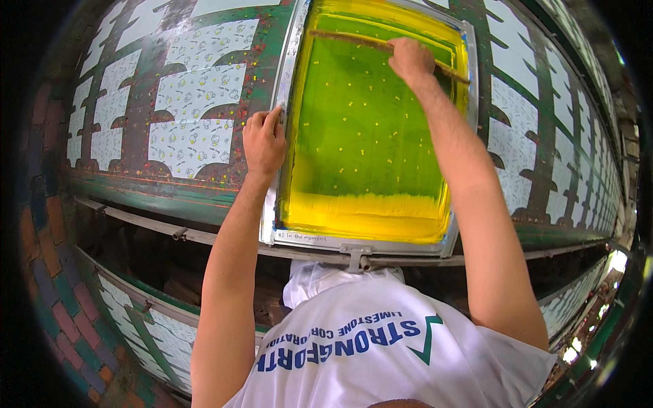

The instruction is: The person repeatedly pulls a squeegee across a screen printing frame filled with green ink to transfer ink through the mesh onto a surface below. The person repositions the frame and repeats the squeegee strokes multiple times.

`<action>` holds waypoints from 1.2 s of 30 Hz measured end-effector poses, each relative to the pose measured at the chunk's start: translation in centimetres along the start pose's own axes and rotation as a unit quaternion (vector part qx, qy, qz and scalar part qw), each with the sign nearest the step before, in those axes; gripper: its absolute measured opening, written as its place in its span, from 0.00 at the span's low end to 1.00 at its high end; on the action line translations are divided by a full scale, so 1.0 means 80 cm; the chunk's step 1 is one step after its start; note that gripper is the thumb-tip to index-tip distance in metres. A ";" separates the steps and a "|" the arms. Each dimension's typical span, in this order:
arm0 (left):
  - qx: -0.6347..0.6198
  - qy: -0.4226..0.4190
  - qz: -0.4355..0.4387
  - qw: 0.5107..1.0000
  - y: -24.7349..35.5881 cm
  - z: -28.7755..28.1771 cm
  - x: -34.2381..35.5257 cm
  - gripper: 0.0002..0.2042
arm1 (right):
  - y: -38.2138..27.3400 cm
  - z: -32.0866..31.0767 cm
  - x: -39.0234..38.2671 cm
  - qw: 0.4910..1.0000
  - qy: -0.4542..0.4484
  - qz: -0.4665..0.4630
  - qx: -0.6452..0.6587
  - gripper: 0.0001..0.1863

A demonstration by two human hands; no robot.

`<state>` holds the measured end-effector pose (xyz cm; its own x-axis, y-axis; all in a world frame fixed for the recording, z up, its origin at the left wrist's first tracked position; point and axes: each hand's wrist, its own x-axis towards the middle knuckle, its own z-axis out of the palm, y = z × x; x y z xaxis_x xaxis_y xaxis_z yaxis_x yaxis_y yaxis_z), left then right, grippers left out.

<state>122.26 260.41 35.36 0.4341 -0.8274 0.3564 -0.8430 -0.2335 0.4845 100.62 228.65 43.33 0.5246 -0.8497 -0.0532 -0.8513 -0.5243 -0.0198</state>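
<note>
A screen-printing frame (269,214) with pale metal sides lies in front of me on the long table. Its mesh (367,136) looks green with small yellow marks, and a thick band of yellow ink (367,212) spreads across the near end. At the far part of the mesh, my right hand (412,60) is closed around a long, thin squeegee (350,39), which lies slightly slanted across the screen. My left hand (264,144) has curled fingers at the frame's left side, with the index finger against the metal edge.
White cut pieces with small prints (197,88) lie in rows left of the frame, and more pieces (511,136) lie to its right. A metal bracket (355,255) joins the frame's near edge to the table rail (156,228). Another table with white pieces (173,333) stands behind, lower left.
</note>
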 end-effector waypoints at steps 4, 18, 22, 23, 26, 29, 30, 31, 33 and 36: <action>0.030 -0.009 0.003 1.000 0.006 -0.003 0.003 0.16 | 0.026 -0.012 0.083 0.999 -0.026 -0.016 -0.014 0.16; 0.044 -0.011 0.012 0.999 0.014 -0.010 0.006 0.17 | 0.085 0.032 0.226 0.989 -0.041 -0.130 -0.051 0.17; 0.035 0.006 0.021 0.999 0.014 -0.009 0.006 0.16 | 0.077 0.001 0.183 0.981 -0.097 -0.158 -0.053 0.17; 0.033 0.002 0.019 0.999 0.014 -0.010 0.003 0.16 | 0.072 -0.002 0.154 0.979 -0.105 -0.169 -0.052 0.17; 0.025 0.004 0.018 1.000 0.009 -0.006 0.005 0.16 | 0.045 -0.014 0.071 0.981 -0.123 -0.146 -0.034 0.17; 0.018 0.002 0.011 1.000 0.002 -0.002 0.001 0.15 | 0.018 -0.018 -0.031 0.981 -0.157 -0.113 0.011 0.21; 0.012 0.008 0.015 1.000 0.000 0.000 0.002 0.15 | 0.007 -0.020 -0.068 0.980 -0.167 -0.112 0.010 0.22; 0.006 0.017 0.020 1.000 -0.003 0.003 0.004 0.15 | -0.004 -0.023 -0.103 0.979 -0.174 -0.106 0.006 0.23; 0.002 0.020 0.015 1.000 -0.005 0.008 0.002 0.14 | -0.026 -0.030 -0.175 0.979 -0.177 -0.097 0.010 0.21; -0.005 0.032 0.020 0.999 -0.010 0.012 0.002 0.13 | -0.058 -0.033 -0.270 0.981 -0.176 -0.077 0.021 0.25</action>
<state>122.67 259.92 34.25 0.4194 -0.8017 0.4259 -0.8570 -0.1949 0.4771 93.28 249.27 47.23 0.6166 -0.6848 -0.3884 -0.7661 -0.6355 -0.0958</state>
